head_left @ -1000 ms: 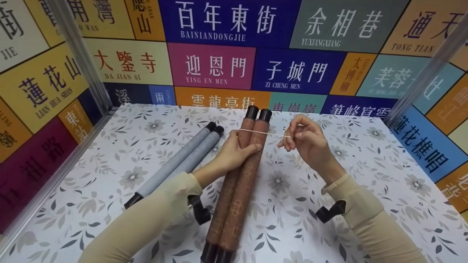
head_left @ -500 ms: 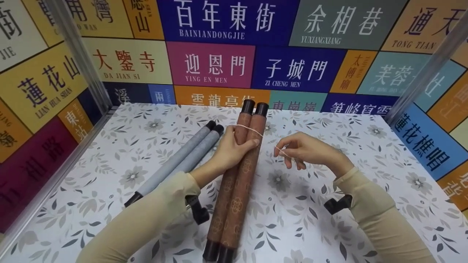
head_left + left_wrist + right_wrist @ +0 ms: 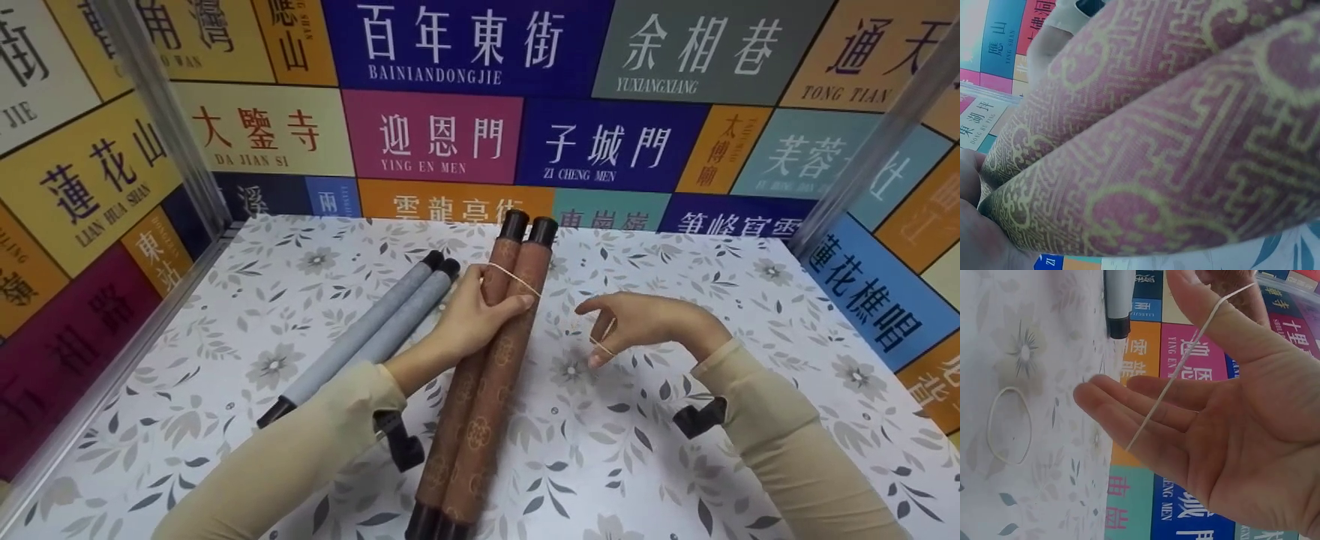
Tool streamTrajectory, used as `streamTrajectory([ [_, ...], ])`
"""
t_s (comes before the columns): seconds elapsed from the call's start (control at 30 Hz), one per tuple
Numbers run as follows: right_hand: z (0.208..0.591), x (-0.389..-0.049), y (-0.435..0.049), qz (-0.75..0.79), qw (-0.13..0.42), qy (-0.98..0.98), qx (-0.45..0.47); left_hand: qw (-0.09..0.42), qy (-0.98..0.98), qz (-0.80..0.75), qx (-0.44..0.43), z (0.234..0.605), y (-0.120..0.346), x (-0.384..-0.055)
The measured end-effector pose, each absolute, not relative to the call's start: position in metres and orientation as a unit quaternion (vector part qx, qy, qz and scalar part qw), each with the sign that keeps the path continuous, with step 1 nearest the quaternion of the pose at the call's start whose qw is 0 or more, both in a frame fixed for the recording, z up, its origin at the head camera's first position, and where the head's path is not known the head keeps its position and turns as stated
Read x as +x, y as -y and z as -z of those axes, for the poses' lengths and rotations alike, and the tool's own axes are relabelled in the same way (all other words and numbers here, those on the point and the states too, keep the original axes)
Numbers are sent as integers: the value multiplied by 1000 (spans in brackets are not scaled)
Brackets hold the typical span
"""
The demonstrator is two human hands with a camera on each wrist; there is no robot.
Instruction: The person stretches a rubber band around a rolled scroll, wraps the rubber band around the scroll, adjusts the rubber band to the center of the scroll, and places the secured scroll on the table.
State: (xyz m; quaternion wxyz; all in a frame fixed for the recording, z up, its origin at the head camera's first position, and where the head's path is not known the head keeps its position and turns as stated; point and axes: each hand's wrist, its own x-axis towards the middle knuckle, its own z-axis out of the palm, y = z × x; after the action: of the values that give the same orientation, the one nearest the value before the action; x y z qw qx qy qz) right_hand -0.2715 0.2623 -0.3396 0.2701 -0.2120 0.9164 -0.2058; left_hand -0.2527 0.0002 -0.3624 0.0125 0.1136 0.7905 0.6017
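Two brown patterned scrolls point(image 3: 480, 431) with dark end knobs lie side by side, tilted slightly. My left hand point(image 3: 471, 319) grips them together above mid-length, thumb across the front. A pale elastic band point(image 3: 514, 276) crosses both scrolls just above that thumb. In the left wrist view, the patterned scroll cloth fills most of the picture, with part of the hand at the left edge. My right hand point(image 3: 637, 322) is spread to the right of the scrolls, apart from them. Another thin pale elastic band point(image 3: 1177, 371) is stretched across its thumb and fingers.
Two grey-blue scrolls point(image 3: 358, 328) with black ends lie on the floral-covered table point(image 3: 675, 465) to the left. A loose pale band point(image 3: 1031, 424) rests on the table in the right wrist view. Printed panels point(image 3: 450, 135) enclose the back and sides.
The band at the scrolls, earlier drawn taut toward my right hand, now lies against them. My right hand has moved down and opened out with a band across it. The left hand keeps its hold.
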Motion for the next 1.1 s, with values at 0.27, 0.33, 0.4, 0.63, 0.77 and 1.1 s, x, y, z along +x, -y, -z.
streamTrajectory([
  [0.27, 377, -271, -247, 265, 85, -946, -165, 54, -750, -646, 130, 364, 1, -249],
  [0.33, 389, -270, -241, 262, -1, -953, -154, 55, -750, -647, 128, 366, 2, -248],
  [0.4, 399, -268, -235, 249, -93, -951, -157, 54, -754, -643, 124, 368, 3, -248],
  [0.63, 401, -272, -239, 178, -334, -899, -219, 103, -745, -641, 153, 368, 6, -248],
  [0.77, 391, -277, -252, 125, -369, -869, -305, 155, -728, -648, 160, 368, 11, -249],
  [1.1, 351, -279, -265, -76, -376, -780, -494, 274, -684, -633, 236, 378, 17, -244],
])
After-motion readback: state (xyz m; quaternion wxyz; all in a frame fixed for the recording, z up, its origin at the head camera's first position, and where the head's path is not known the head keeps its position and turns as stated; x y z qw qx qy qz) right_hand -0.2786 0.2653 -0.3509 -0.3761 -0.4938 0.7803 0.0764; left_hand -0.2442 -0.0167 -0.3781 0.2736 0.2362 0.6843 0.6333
